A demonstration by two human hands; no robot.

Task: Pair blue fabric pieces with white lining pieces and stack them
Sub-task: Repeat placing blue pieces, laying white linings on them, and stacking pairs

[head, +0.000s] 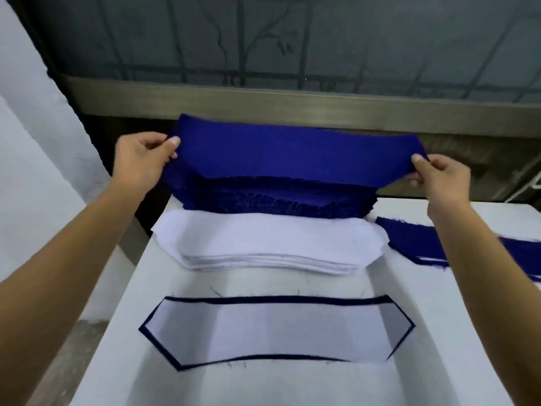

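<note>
Left hand and right hand each pinch one end of a blue piece, spread between them. Just below it: blue stack. Nearer the wrists: white stack, then a paired piece, flat on the table.

Both forearms are bare right to the frame edge. Left hand and right hand are bare too, fingernails trimmed short.

Diffuse, even light brightens my white table without glare; soft grey shadow bands run along both its sides. The window beyond is dim. Wide-angle distortion bows the ledge; detail is slightly soft throughout.
</note>
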